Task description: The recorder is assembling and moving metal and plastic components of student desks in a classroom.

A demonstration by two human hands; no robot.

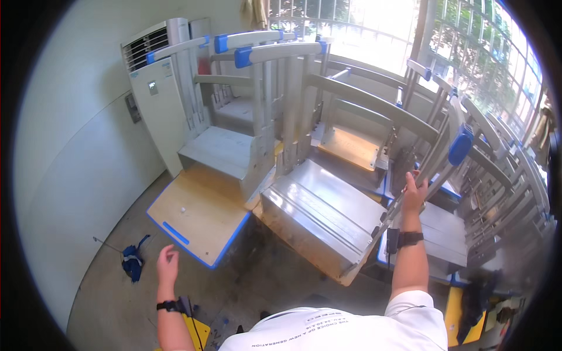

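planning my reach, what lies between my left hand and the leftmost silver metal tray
In the head view, a strip of floor, then the blue-edged wooden desktop, lies between your left hand and the leftmost silver metal tray.

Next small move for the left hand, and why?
Probably bring the left hand over to the left side of the middle upturned desk: it holds nothing, while the right hand is at the blue-capped metal frame opposite, so a grip there might steady the desk.
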